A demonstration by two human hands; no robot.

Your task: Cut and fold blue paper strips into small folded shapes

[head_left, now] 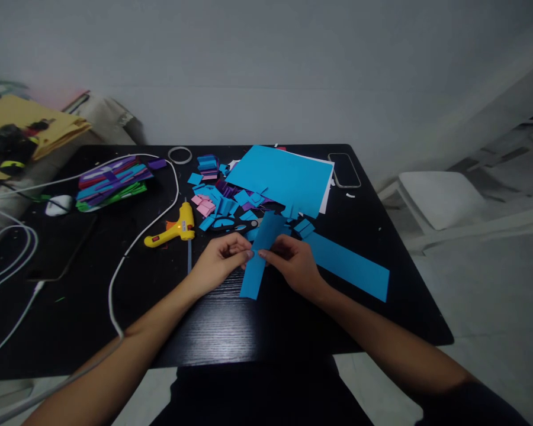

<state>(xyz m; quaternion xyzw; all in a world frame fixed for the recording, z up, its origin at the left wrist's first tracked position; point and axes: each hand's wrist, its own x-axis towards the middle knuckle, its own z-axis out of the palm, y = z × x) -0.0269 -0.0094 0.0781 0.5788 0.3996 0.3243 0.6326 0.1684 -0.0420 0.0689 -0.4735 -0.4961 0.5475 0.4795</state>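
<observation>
A narrow blue paper strip (pixel 254 278) is held between my two hands, tilted above the black table. My left hand (pixel 224 257) pinches its left edge with thumb and fingers. On the opposite edge, my right hand (pixel 295 263) grips the strip with the thumb in front; its other fingers are partly hidden behind the paper. Just beyond the hands lie scissors (pixel 254 224), partly covered, among small cut pieces of blue, pink and purple paper (pixel 204 205). A wider blue paper strip (pixel 350 265) rests on the table beside my right hand.
A yellow glue gun (pixel 173 228) lies left of my hands. Behind sit blue sheets (pixel 284 177), a phone (pixel 346 170) and a tape ring (pixel 180 155). A white cable (pixel 113 290) crosses the table and my left forearm. Colourful folded paper (pixel 113 182) is stacked at left.
</observation>
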